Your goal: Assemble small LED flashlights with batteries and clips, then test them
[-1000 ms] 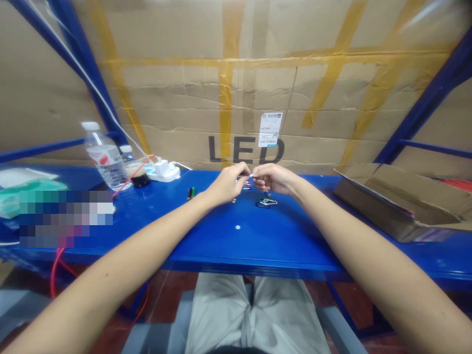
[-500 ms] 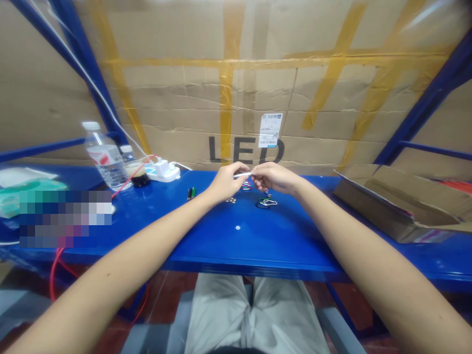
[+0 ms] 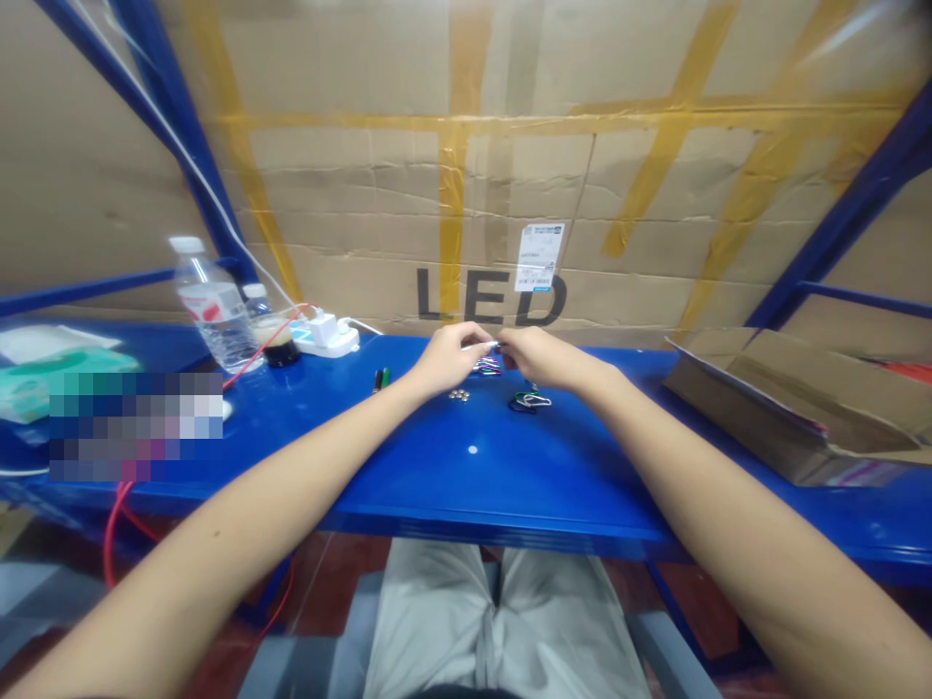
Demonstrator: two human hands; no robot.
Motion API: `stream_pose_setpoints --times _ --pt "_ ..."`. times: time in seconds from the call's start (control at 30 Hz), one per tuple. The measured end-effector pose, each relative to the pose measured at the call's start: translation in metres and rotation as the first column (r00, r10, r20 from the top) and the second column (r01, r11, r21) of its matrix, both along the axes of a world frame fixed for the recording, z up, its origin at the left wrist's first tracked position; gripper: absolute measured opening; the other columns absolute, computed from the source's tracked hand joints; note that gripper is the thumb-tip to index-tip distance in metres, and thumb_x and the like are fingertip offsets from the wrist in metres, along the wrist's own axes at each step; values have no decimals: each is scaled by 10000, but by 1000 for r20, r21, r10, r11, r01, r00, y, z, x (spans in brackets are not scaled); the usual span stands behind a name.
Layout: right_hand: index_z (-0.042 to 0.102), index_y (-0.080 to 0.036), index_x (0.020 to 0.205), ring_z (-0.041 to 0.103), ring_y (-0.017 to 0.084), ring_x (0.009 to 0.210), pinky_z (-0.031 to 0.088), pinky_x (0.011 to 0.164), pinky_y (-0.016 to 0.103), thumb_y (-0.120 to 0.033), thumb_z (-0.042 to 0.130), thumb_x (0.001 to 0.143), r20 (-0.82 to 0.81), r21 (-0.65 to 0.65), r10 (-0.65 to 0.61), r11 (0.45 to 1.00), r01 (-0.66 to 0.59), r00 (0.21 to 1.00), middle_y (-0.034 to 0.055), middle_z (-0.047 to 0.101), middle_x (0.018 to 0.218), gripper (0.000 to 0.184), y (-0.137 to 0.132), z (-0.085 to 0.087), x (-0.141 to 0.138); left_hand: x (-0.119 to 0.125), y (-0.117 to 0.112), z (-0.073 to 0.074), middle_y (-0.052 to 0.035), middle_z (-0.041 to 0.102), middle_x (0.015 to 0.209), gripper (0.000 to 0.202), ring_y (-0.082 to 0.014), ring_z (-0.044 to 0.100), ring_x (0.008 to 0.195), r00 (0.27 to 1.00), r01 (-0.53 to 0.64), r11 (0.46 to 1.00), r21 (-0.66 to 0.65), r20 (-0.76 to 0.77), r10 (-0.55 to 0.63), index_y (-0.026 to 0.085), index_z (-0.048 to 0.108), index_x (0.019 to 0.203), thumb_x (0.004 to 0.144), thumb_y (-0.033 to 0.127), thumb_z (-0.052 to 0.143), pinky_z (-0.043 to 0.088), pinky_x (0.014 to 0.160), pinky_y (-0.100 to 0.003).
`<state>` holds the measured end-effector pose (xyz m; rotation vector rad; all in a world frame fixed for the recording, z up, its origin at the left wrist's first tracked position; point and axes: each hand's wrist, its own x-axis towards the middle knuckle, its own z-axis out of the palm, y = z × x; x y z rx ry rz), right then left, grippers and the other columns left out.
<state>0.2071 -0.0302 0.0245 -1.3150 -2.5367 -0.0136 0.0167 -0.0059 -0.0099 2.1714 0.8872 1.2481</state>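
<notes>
Our left hand point(image 3: 451, 360) and right hand point(image 3: 535, 355) pinch a slim whitish rod point(image 3: 493, 345), probably steadying it, beyond small golden metallic-looking pieces point(image 3: 458, 395).

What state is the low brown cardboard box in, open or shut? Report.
Open: the box shows its inside between raised sides.
</notes>
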Motion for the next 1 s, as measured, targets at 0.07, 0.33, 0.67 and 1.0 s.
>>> stream_pose_setpoints --times 0.07,0.33,0.67,1.0 --pt "566 -156 807 558 164 669 320 587 264 -23 469 847 85 76 -19 997 12 996 102 685 801 170 0 -1 0 -1 0 0 -71 734 921 102 -204 663 882 1000 20 1000 -2 -6 -20 148 693 882 862 220 624 499 832 -358" --pt "549 -159 682 469 124 569 290 568 267 -105 480 873 -24 121 89 989 -86 996 48 618 635 211 0 -1 5 -1 -7 1 -68 728 930 86 -177 659 869 997 78 989 122 -32 -75 142 684 911 879 182 615 502 826 -322" --pt "561 -165 676 414 103 366 368 411 248 -352 590 894 -648 -459 -23 809 -367 761 -38 464 414 289 5 -5 9 2 -11 0 -65 704 869 89 -183 653 871 997 43 890 454 -79 -7 155 681 878 881 110 604 506 811 -328" --pt "595 -139 707 552 126 441 453 458 241 -368 578 940 -572 -515 -48 798 -313 819 25 583 490 327 11 -2 13 8 -12 -7 -53 734 899 68 -180 679 864 999 44 978 203 14 -48 166 651 882 893 167 584 530 824 -327"
